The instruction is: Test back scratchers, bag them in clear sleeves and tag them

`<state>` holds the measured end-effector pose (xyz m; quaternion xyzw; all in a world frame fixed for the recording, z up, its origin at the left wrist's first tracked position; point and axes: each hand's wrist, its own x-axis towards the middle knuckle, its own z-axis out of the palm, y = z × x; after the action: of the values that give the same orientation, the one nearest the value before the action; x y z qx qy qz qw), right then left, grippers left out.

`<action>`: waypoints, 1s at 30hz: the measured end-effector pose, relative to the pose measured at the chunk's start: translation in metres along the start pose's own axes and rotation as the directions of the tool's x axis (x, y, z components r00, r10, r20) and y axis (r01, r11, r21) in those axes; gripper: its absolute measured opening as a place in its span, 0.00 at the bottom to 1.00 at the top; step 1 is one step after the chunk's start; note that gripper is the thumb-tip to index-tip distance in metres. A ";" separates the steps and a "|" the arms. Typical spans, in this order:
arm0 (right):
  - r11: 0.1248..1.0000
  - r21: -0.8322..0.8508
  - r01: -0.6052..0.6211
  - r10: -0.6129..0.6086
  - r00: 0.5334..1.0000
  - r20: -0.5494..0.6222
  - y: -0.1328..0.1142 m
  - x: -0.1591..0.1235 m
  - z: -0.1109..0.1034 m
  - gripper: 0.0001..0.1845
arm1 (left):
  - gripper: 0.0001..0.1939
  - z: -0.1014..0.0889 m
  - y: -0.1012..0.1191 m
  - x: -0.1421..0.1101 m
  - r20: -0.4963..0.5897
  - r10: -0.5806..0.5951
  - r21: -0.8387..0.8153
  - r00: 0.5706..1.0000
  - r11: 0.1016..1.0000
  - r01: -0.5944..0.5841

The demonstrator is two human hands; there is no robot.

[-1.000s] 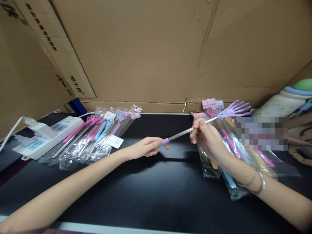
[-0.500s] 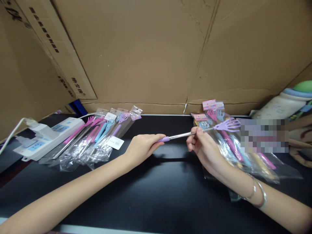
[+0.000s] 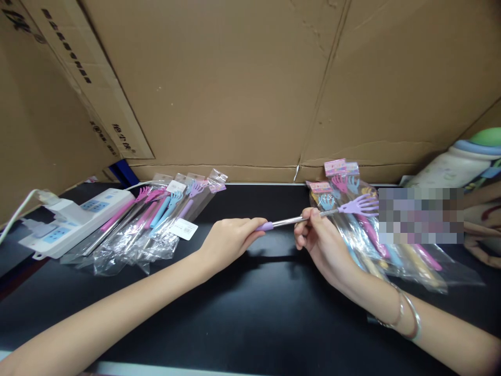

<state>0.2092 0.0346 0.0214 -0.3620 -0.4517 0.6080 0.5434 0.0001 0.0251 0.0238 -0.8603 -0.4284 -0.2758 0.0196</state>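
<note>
A purple back scratcher with a metal rod is held level above the black table. My left hand is closed around its purple handle, most of which the fingers hide. With thumb and fingertips, my right hand pinches the rod just below the purple claw head. Beyond my right wrist lie several bagged back scratchers in pink, blue and yellow, partly covered by my arm. More bagged scratchers, pink, blue and purple, lie left of my left hand.
A white power strip with plugs and a cable is at the left. Cardboard stands along the back and left side. At the far right a pale bottle with a green lid leans; a blurred patch hides part of that area.
My right hand has moved a little left, toward my left hand, and the visible rod between them is shorter. Both hands keep their hold on the back scratcher.
</note>
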 end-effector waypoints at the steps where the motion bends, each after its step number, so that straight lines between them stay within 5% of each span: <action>1: 1.000 0.000 -0.004 0.004 1.000 -0.005 0.000 0.000 0.000 0.19 | 0.15 0.000 0.001 0.000 0.007 -0.004 -0.009 1.000 1.000 0.004; 11: 0.999 -0.048 0.002 -0.002 1.000 -0.011 0.001 -0.002 0.005 0.20 | 0.13 0.000 0.011 0.000 0.187 -0.161 -0.232 0.969 0.951 0.203; 18: 0.896 -0.444 -0.010 0.130 0.962 0.240 -0.017 0.014 -0.008 0.21 | 0.13 -0.009 0.004 0.008 0.118 -0.231 -0.090 0.966 0.966 0.242; 21: 0.606 -0.741 0.291 0.169 0.863 0.477 -0.022 0.010 -0.008 0.15 | 0.11 -0.015 0.002 0.010 0.058 -0.197 -0.032 0.979 0.979 0.200; 24: 0.073 -0.712 0.698 -0.090 0.716 0.693 -0.023 0.004 -0.005 0.13 | 0.11 -0.015 0.001 0.009 0.052 -0.144 0.040 0.988 0.989 0.142; 27: -0.385 -0.589 0.711 -0.274 0.521 0.808 -0.020 0.005 -0.004 0.11 | 0.12 -0.010 0.000 0.007 0.056 -0.100 0.111 0.993 0.989 0.094; 30: -0.565 -0.583 0.584 -0.315 0.500 0.807 -0.018 0.010 -0.008 0.11 | 0.13 -0.008 0.000 0.005 0.045 -0.070 0.131 0.997 0.989 0.063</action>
<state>0.2211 0.0462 0.0367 -0.2875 -0.8814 -0.2881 0.2399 -0.0010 0.0269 0.0327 -0.8489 -0.4742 -0.2268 0.0555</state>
